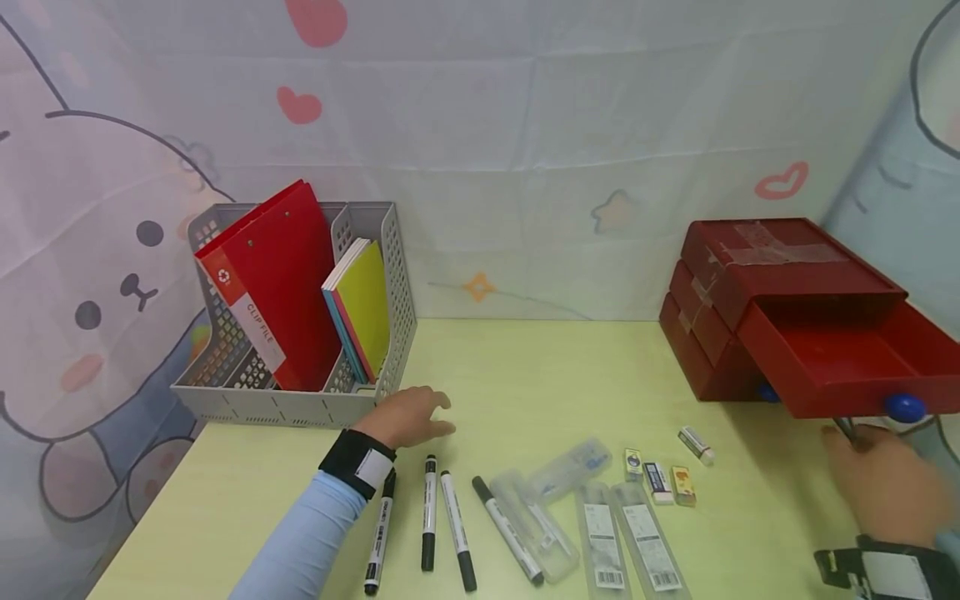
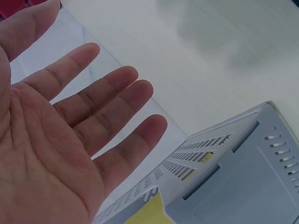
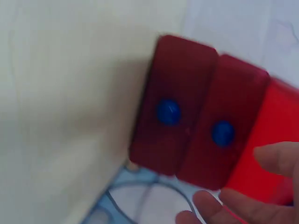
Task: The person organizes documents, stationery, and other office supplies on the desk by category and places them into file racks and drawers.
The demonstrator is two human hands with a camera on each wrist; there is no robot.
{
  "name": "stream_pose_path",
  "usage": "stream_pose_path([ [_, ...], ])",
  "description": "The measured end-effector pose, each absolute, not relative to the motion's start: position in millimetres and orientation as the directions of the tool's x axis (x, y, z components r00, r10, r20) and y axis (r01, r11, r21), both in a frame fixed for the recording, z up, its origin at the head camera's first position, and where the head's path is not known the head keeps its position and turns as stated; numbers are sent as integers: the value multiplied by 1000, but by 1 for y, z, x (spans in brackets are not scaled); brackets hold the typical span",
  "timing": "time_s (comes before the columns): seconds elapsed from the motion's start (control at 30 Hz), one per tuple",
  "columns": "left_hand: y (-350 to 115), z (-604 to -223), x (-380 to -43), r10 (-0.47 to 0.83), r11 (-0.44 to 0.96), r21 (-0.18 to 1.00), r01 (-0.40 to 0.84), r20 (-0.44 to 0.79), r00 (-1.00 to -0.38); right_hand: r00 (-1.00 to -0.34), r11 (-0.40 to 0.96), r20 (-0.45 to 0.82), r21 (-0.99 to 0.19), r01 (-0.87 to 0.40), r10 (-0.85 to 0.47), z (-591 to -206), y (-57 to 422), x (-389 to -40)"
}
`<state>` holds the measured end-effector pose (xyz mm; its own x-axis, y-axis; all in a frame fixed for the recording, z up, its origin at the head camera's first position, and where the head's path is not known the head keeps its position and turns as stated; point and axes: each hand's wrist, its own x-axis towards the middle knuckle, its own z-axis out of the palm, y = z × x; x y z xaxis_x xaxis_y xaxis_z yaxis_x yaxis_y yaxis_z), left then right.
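My left hand (image 1: 405, 417) hovers over the table beside the grey desk organizer (image 1: 273, 408). In the left wrist view its palm faces the camera, fingers extended and holding nothing. My right hand (image 1: 888, 483) is just below the pulled-out top drawer (image 1: 847, 396) of a stacked red drawer box (image 1: 810, 258). In the right wrist view, its fingers (image 3: 252, 207) are spread slightly beside the drawer fronts, with no object seen in them. Two blue knobs (image 3: 223, 133) show on the lower drawers. The open drawer has a blue knob (image 1: 905, 407) too.
A red clip file (image 1: 277, 283) and thin notebooks (image 1: 363, 308) stand in the organizer. Several black-and-white markers (image 1: 429, 512) lie at front. Clear plastic cases (image 1: 603, 542) are mid-table; small erasers (image 1: 658, 483) lie right of them. A printed curtain (image 1: 525, 167) hangs behind.
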<state>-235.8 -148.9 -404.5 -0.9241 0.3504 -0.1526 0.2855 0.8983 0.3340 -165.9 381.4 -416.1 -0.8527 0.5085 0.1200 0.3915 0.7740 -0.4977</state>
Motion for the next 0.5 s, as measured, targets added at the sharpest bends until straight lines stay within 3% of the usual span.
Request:
stream_pose_path([
  [0.07,-150,-404,-235,357,895,336,293,-147,-922,-899,841,112,-418,344,423,-426,377,-172],
  [0.17,-151,-403,-235,372,888,340,309,-135,-918,-968,911,103,-373,175,228,-438,366,-183],
  [0.3,-153,-405,-235,382,884,338,322,-126,-916,-989,931,138,-353,-91,-44,-452,344,-198],
  [0.5,-155,-407,-236,374,887,338,316,-123,-919,-986,946,97,-282,-161,-139,-465,319,-214],
])
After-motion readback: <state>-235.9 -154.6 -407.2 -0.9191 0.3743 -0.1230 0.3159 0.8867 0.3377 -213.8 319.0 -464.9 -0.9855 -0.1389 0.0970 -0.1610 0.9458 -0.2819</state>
